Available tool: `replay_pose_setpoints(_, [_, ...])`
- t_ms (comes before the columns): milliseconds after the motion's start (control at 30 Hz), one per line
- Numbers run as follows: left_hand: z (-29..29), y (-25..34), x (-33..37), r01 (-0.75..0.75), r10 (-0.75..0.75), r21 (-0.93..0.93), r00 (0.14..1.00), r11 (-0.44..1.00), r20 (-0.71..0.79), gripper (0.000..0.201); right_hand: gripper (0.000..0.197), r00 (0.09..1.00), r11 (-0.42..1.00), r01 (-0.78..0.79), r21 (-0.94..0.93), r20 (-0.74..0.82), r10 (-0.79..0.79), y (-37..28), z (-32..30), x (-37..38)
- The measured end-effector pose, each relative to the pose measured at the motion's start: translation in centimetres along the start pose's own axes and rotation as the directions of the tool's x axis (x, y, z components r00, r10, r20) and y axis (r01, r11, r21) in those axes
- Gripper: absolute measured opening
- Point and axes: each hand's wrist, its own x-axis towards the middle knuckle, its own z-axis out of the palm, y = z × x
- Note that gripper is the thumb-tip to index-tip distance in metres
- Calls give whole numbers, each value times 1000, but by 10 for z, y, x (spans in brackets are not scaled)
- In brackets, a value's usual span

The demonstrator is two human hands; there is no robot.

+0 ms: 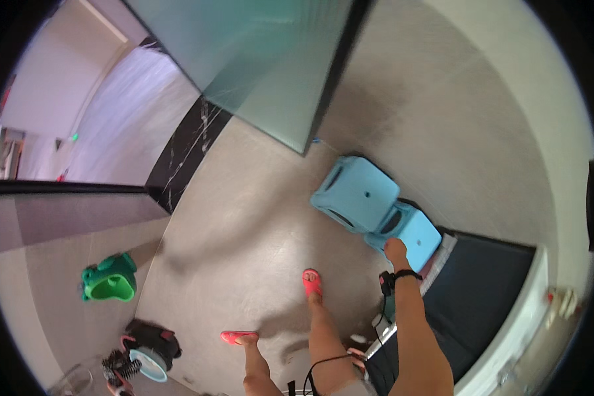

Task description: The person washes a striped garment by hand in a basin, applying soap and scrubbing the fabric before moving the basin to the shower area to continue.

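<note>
One hand in view: right hand [395, 249], arm stretched straight forward from lower edge, black wristband on wrist. Fingers curled over near edge of blue box [376, 206], gripping it, looks like. Box sits on floor [244, 218] ahead of pink sandals [312, 282], beside black mat [482, 290]. Green bin [109, 278] way off left.

One hand [395, 249] shows, right of centre, resting on the nearer of two light blue plastic stools [408, 231], which stand together with the farther one [356, 193] just above it in the frame. Two pink sandals appear low in the middle, one [312, 282] higher and one [239, 337] lower left. One green container [110, 278] sits at the left. One black wristband [406, 274] circles the forearm.
</note>
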Motion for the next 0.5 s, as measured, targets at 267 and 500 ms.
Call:
replay_pose_setpoints(267, [-8, -61, 22, 173, -173, -62, 985, 983, -4, 70, 30, 987, 928, 91, -361, 157, -35, -4, 27, 28])
replay_pose_setpoints(500, [-68, -103, 79, -7, 7, -22, 1000, 1000, 29, 75, 61, 932, 823, 165, -544, 358, 50, 9, 63, 58])
